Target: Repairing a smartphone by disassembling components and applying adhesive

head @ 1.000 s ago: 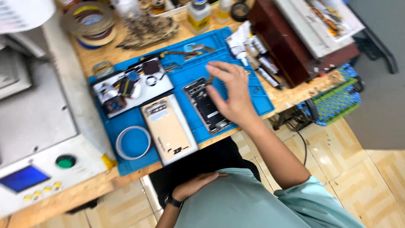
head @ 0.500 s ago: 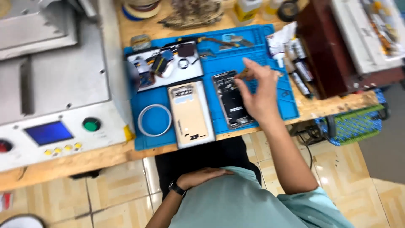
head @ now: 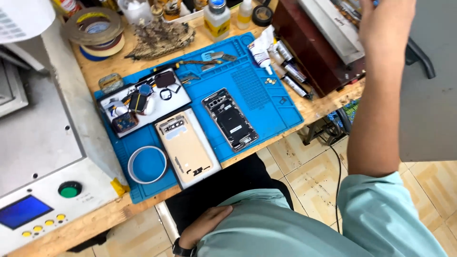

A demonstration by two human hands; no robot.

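The right hand is raised high at the upper right, above the dark red box at the back of the counter; its top is cut off by the frame edge, so I cannot tell whether its fingers are open or curled, and nothing can be seen in them. The left hand rests low against the person's lap, beside the pale green shirt, fingers loosely relaxed and holding nothing, with a dark watch at the wrist. On the counter lies a blue mat. In the middle of the mat lies an opened phone, its inner parts facing up, set at a slant. Just beside it to the left lies a beige back cover on a light panel. Near the mat's front left corner sits a white ring. Behind the cover, a white tray holds small dark and blue parts. Tubes lie at the mat's right rear edge, next to the red box. Rolls of tape and a yellow-labelled bottle stand at the back. A grey machine with a green button and a blue screen fills the left side.
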